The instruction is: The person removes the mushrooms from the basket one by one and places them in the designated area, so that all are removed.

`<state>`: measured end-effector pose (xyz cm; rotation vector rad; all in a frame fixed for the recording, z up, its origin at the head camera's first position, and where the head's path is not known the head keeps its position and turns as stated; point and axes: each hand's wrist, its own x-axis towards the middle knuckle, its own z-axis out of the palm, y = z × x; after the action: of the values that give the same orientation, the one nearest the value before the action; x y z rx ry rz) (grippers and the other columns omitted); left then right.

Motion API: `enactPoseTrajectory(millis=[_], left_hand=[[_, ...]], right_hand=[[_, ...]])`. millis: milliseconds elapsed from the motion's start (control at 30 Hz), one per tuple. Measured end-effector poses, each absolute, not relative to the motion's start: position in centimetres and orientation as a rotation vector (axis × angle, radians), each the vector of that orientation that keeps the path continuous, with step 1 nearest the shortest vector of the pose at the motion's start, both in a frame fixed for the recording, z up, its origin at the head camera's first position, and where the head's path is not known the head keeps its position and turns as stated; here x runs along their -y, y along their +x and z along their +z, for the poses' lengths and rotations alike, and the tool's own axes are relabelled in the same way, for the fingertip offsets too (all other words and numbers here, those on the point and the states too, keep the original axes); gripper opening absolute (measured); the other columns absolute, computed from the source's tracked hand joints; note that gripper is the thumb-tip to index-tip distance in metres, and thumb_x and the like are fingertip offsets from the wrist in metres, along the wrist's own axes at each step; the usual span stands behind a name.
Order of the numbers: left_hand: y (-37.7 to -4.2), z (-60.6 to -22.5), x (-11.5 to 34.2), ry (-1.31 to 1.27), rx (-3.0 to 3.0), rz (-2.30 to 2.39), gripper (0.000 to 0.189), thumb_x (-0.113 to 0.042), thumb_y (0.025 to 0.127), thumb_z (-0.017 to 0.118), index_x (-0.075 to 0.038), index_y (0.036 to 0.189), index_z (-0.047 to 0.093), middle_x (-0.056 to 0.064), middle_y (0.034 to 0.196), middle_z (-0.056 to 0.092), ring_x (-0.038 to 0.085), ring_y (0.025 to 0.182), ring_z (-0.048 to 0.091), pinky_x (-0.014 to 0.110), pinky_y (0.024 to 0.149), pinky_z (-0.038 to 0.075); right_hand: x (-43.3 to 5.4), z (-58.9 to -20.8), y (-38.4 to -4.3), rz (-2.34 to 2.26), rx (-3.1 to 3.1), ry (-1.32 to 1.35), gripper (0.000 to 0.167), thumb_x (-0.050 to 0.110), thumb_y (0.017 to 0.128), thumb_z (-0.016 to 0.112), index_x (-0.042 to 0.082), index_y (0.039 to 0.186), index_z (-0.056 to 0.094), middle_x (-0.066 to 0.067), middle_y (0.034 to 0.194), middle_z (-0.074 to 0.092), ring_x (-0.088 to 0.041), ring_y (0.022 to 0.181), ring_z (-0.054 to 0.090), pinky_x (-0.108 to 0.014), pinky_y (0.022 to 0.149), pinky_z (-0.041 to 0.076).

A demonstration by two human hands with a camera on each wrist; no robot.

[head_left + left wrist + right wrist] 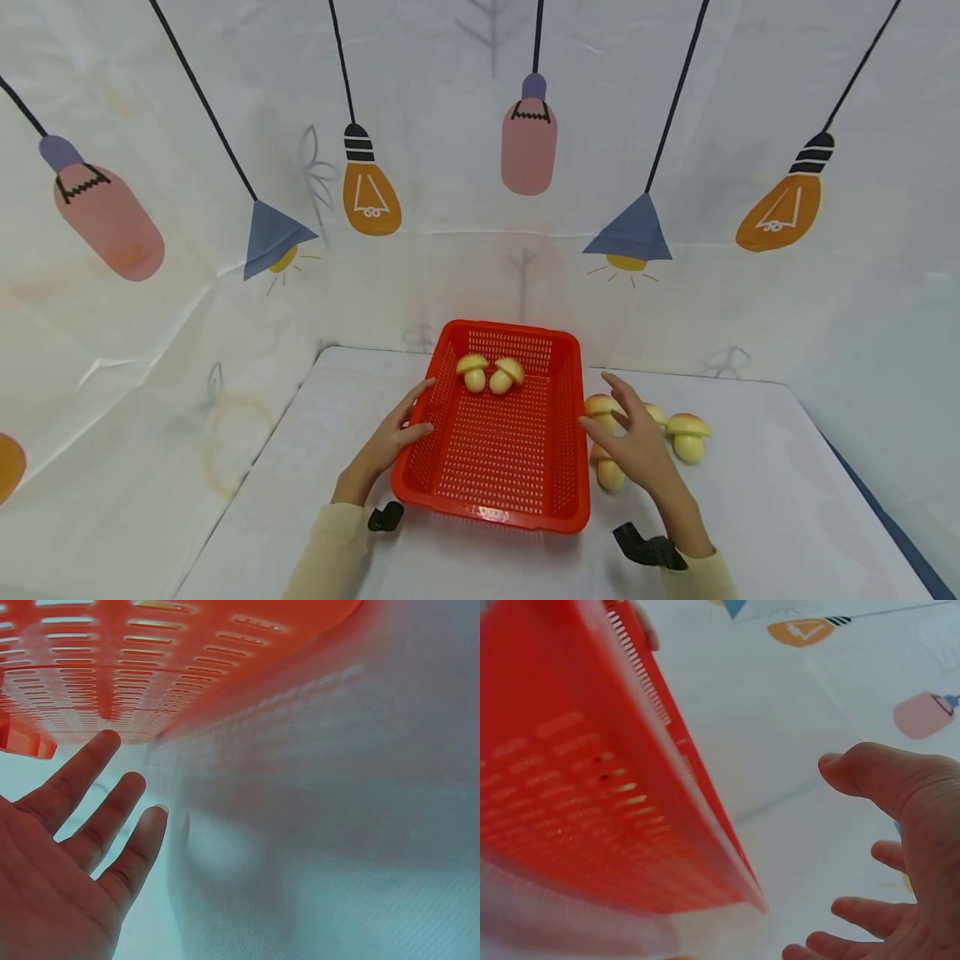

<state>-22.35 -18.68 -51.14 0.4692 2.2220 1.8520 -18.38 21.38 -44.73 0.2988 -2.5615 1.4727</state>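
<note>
A red plastic basket [480, 450] with slotted walls is raised off the table, its underside showing in the left wrist view. Two yellow toy mushrooms [507, 376] lie inside it near the far end. My left hand [390, 437] holds the left rim; three of its fingers [94, 829] stretch out below the basket in the left wrist view. My right hand [641, 442] is off the right rim, thumb and fingers spread, holding nothing. Under and beside it are several more toy mushrooms [688, 437], some partly hidden behind the hand and the basket.
The white table [750, 500] has its far edge just behind the basket. A pale sheet [450, 275] printed with hanging lamps and bulbs rises behind the table and along its sides.
</note>
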Motion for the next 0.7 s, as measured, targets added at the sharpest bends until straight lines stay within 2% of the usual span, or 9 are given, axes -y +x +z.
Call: enactPoseTrajectory(millis=[167, 367, 700], left_hand=[[-22.4, -51.2, 18.7, 0.455, -2.205, 1.855, 0.069, -0.019, 0.102, 0.055, -0.034, 0.163, 0.026, 0.030, 0.148, 0.043, 0.036, 0.112, 0.063, 0.045, 0.085, 0.061], [-22.6, -51.3, 19.0, 0.482, -2.206, 1.864, 0.069, -0.017, 0.102, 0.055, -0.031, 0.164, 0.025, 0.031, 0.147, 0.044, 0.037, 0.112, 0.063, 0.043, 0.084, 0.061], [-22.7, -51.5, 18.9, 0.502, -2.167, 1.892, 0.071, -0.015, 0.102, 0.055, -0.029, 0.164, 0.024, 0.032, 0.148, 0.043, 0.037, 0.111, 0.064, 0.043, 0.083, 0.062]], right_hand=[[-19.6, -43.8, -20.6, 1.535, 2.541, 0.402, 0.079, 0.028, 0.094, 0.076, 0.009, 0.158, 0.035, -0.018, 0.165, 0.033, -0.049, 0.149, 0.033, -0.066, 0.113, 0.038], [-16.6, -42.6, -23.0, 1.554, 2.558, 0.484, 0.084, 0.031, 0.094, 0.076, 0.010, 0.160, 0.030, -0.018, 0.167, 0.028, -0.047, 0.151, 0.028, -0.064, 0.115, 0.036], [-12.5, -43.2, -26.6, 1.461, 2.701, 0.420, 0.085, 0.033, 0.094, 0.073, 0.010, 0.161, 0.028, -0.016, 0.166, 0.029, -0.040, 0.152, 0.030, -0.062, 0.119, 0.032]])
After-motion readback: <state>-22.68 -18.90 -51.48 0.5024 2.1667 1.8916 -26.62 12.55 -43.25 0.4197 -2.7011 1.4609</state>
